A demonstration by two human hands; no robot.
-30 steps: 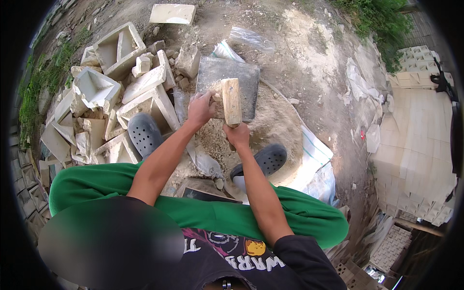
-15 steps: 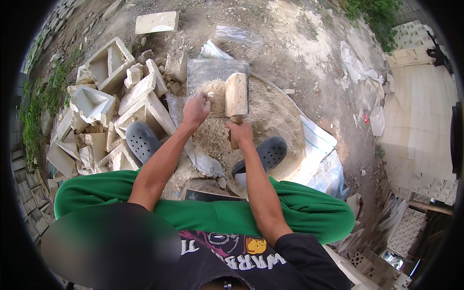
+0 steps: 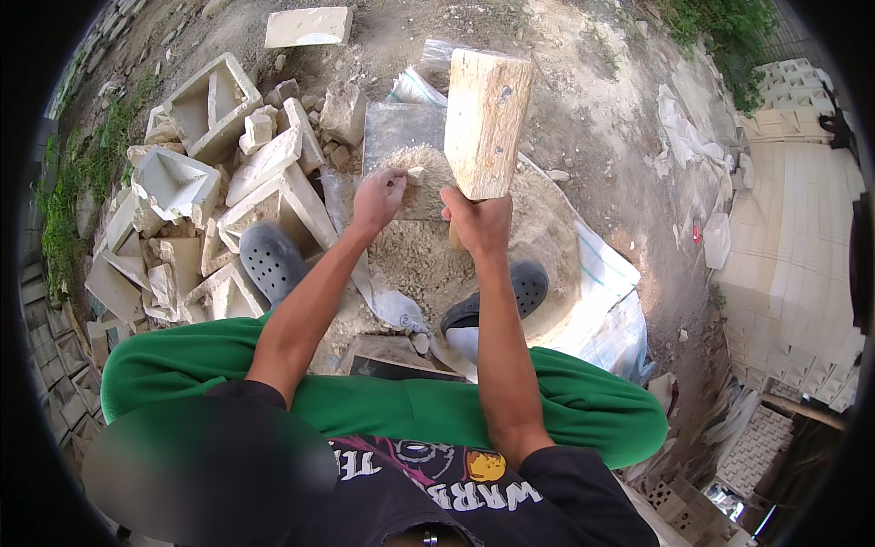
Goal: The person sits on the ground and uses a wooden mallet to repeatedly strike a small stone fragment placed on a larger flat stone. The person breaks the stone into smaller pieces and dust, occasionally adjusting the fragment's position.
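Right hand point(image 3: 478, 221) grips wooden mallet point(image 3: 488, 123), upper centre; left hand point(image 3: 376, 201) pinches pale chunk point(image 3: 416, 176) over dark slab point(image 3: 390, 134), mid-frame, by one end, I'd guess from here for clearance.

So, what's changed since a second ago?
The right hand has raised the mallet from low over the slab, up toward the camera and slightly right. I see no grip let go. The left hand stays over the slab, fingertips at a small chunk. The broken blocks and both shoes are as they were.
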